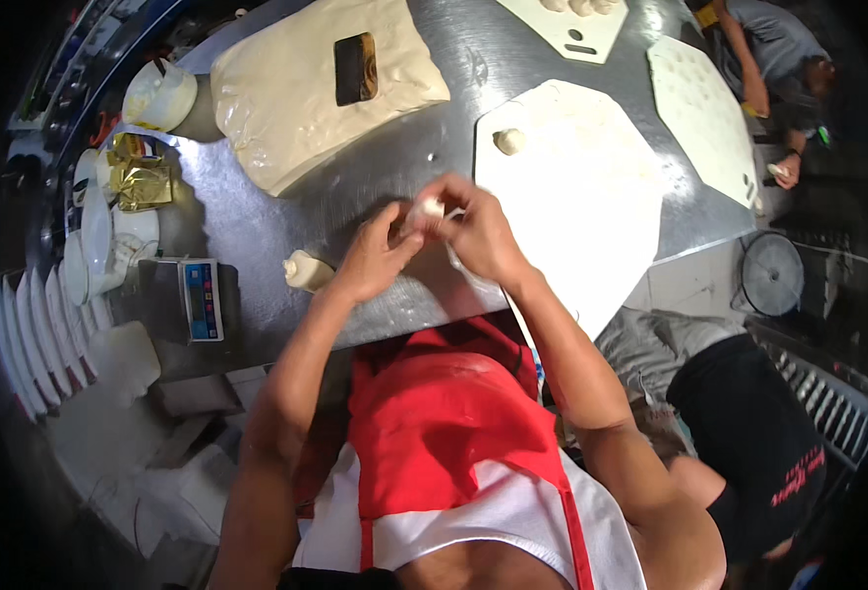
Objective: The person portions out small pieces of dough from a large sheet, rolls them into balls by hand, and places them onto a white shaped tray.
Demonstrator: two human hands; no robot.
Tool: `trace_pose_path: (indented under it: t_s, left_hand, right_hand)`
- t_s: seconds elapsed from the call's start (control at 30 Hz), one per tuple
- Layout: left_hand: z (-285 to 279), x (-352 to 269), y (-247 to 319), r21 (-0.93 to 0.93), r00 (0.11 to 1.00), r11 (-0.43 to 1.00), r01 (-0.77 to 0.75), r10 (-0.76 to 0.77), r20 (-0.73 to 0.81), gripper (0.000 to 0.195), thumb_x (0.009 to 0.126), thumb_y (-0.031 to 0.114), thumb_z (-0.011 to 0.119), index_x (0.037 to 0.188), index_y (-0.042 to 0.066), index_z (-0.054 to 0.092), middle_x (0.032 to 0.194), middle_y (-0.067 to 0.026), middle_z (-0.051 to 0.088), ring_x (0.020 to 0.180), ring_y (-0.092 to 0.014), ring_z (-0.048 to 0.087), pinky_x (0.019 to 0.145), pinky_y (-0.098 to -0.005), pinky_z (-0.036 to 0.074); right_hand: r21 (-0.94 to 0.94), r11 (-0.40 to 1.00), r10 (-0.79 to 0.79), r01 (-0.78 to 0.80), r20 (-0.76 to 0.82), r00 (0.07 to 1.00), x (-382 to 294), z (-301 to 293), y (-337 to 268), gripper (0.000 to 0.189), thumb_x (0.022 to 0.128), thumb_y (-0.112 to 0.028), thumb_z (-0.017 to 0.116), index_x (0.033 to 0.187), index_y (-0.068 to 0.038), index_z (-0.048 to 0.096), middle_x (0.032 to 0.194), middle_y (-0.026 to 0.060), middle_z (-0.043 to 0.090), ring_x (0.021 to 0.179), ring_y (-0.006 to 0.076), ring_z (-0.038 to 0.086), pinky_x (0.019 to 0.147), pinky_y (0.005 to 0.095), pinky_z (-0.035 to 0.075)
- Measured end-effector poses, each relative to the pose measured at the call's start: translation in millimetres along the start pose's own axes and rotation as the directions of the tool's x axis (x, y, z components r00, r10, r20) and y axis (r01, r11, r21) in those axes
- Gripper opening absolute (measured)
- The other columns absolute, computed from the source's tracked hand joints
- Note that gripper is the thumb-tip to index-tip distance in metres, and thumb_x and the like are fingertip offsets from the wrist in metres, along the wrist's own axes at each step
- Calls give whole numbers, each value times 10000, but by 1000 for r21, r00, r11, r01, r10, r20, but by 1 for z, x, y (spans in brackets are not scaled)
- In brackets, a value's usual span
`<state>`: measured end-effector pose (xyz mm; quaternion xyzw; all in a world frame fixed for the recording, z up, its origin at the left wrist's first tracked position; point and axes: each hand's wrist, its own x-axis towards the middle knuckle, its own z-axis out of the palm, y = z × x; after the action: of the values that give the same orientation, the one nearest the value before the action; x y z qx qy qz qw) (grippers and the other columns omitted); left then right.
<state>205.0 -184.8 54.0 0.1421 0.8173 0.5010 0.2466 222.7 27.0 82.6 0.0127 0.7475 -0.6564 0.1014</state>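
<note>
A small piece of pale dough (431, 209) is between my hands, slightly blurred, above the steel worktable (257, 221). My right hand (476, 228) pinches it with bent fingers. From the other side, the fingertips of my left hand (382, 254) grip its lower edge, and fingers partly hide it. Beside my left wrist lies a short roll of dough (308, 271). One dough ball (510, 141) rests near the left edge of a floured white board (581, 199), just beyond my right hand.
A large dough slab (293, 96) carries a dark scraper (355, 68). At left are a digital scale (201, 299), foil-wrapped packs (144, 188) and a white tub (159, 96). More boards (699, 118) stand at far right, near a co-worker (773, 51). Another person (751, 442) is close at my right.
</note>
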Motion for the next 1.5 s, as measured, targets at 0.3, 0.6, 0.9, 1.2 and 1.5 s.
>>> trace_pose_path:
  t_s: [0.3,0.6,0.9,1.2,1.5]
  left_hand:
    - [-1,-3,79,221,951,927,-303,279,132,231,1007,190,627,1065,-32,657,976,-318,721,962,-546,682,808,-618,533]
    - [44,86,-19,340,868,806,-485,491,76,307,1000,308,635,1087,14,615,1011,-295,725,1034,-502,700,873,-564,571]
    - [40,63,-10,357,996,930,84,-86,-10,499,1087,169,493,1522,-76,483,1531,-327,530,1229,-430,685,1107,-466,499]
    - [12,48,23,120,993,986,119,-119,-9,619,1064,46,653,1635,0,419,1366,-204,684,1211,-221,684,1080,-353,515]
    - [-39,10,26,17,984,997,-72,68,162,353,1103,247,635,1337,-16,613,1089,-186,760,960,-260,734,863,-400,560]
  right_hand:
    - [-319,942,-5,-105,-327,945,-32,8,-49,514,977,-452,774,1039,51,689,842,268,739,797,315,745,753,444,578]
    - [-219,973,-84,68,-61,995,-39,6,-77,245,1038,-251,725,933,-32,689,816,49,698,868,115,631,849,330,526]
    - [-566,804,-72,-179,-392,917,79,-171,69,453,995,-144,748,1417,-17,643,990,172,734,830,327,738,785,461,578]
    - [-791,566,-154,-230,-376,914,79,-157,70,519,1014,-320,717,1481,-102,655,1359,196,608,1132,350,710,901,486,617]
    - [38,999,6,-3,-98,995,3,9,-35,336,975,-127,776,1242,26,644,1066,200,780,903,315,758,842,433,595]
